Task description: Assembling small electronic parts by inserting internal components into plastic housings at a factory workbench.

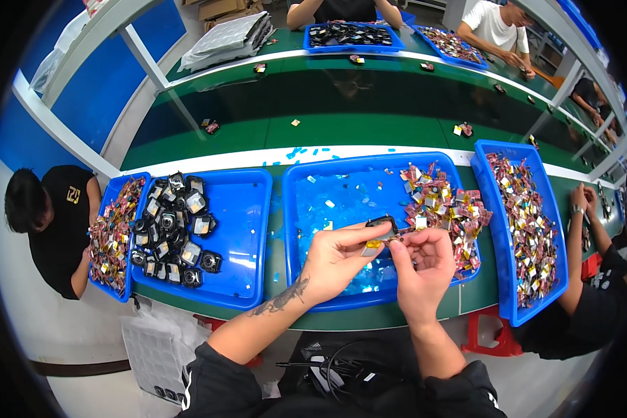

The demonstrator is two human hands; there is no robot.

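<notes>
From my remote seat I see a room with a blue wall panel (161, 31), then a green bench (348, 320). On it stands a blue tray (289, 230), and above that both hands are closed: the left hand (338, 258) pinches a black-edged part (373, 244), and the right hand (425, 268) grips its right side. The black edge points away from the wearer; fingers hide the long axis.

Black-framed part (383, 221) between left fingers (355, 235) and right fingers (404, 259), above blue tray (290, 223)
</notes>
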